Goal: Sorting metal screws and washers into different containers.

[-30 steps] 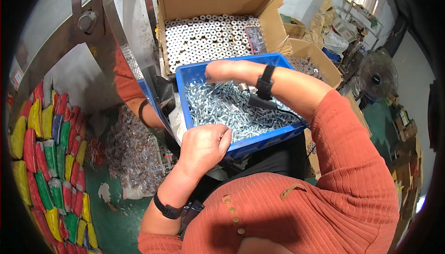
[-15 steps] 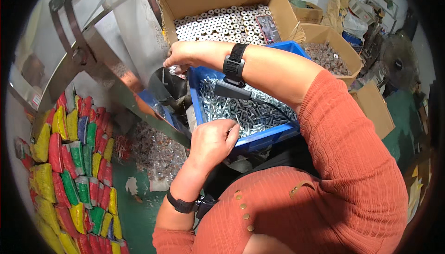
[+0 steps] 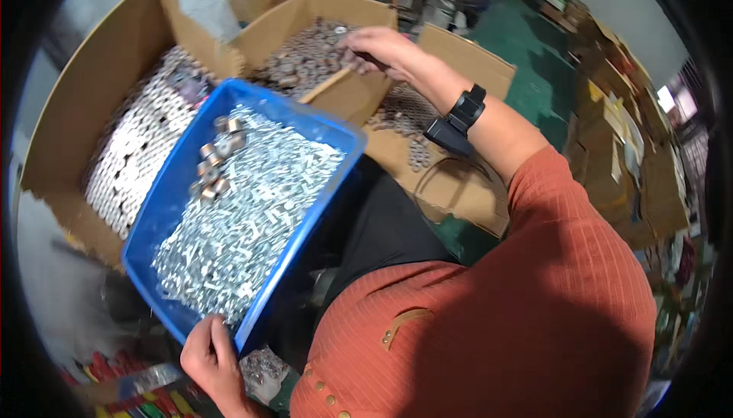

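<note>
A blue plastic bin (image 3: 286,238) stands in front of me, holding a mass of small shiny metal pins or screws (image 3: 252,212). Several copper-and-silver cylindrical pieces (image 3: 210,160) lie on top of them. At the bin's near corner is my left hand (image 3: 210,357), its fingers curled closed; whatever may be in them is hidden. My right hand (image 3: 382,51) is over the edge of an open cardboard box (image 3: 324,4) of small brownish-grey round parts (image 3: 305,55). Its fingers are drawn together, and I cannot make out what they hold.
Left of the bin stands a large cardboard box (image 3: 84,97) with rows of white ring-ended pieces (image 3: 145,143). Further round parts (image 3: 416,124) lie on cardboard (image 3: 450,181) at the right. Flattened cardboard (image 3: 634,143) is stacked far right. Colourful bags (image 3: 145,399) show lower left.
The view has swung to the right. My right hand has left the machine beyond the bin's left side and is now at the box of round parts. My left hand remains near the bin, still closed.
</note>
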A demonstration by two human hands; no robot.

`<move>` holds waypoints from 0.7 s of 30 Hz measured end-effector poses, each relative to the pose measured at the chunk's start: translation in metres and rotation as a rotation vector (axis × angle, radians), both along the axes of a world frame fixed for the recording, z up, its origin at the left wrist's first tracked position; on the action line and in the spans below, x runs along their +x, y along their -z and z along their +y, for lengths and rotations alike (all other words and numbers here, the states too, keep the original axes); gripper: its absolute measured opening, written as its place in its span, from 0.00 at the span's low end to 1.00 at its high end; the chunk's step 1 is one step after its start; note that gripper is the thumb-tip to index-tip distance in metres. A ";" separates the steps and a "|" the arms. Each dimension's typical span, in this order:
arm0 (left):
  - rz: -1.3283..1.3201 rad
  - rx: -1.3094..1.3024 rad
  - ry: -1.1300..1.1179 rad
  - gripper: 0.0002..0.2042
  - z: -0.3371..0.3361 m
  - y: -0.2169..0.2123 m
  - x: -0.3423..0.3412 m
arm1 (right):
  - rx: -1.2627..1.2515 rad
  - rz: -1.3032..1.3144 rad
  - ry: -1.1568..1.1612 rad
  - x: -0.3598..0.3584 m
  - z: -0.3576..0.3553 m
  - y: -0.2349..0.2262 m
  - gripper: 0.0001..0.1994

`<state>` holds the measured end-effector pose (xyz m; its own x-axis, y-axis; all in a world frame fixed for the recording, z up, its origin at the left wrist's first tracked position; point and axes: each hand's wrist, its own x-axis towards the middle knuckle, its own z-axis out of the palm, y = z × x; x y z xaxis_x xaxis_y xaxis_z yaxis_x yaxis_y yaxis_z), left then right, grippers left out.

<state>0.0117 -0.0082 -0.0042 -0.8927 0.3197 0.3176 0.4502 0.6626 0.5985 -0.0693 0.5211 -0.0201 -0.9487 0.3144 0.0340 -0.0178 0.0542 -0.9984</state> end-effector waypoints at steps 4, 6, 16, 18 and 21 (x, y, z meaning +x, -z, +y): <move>-0.111 -0.010 -0.018 0.10 0.013 0.002 -0.002 | 0.232 -0.236 0.058 0.061 0.101 0.151 0.11; -0.139 -0.030 -0.054 0.10 0.010 0.003 -0.001 | 0.415 -0.489 0.013 0.063 0.085 0.195 0.08; 0.001 -0.135 -0.046 0.10 0.008 -0.002 0.002 | 1.177 -0.312 0.068 0.013 0.069 0.298 0.14; 0.040 -0.152 -0.046 0.09 0.013 -0.003 0.001 | 1.221 -0.349 0.068 0.003 0.057 0.295 0.13; 0.054 -0.154 -0.061 0.09 0.016 -0.002 0.001 | 1.320 -0.431 0.051 0.009 0.038 0.286 0.11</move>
<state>0.0125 0.0075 -0.0027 -0.8951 0.3136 0.3170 0.4348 0.7717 0.4642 -0.0602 0.5591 -0.3065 -0.9487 0.3135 0.0406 0.3057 0.9425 -0.1351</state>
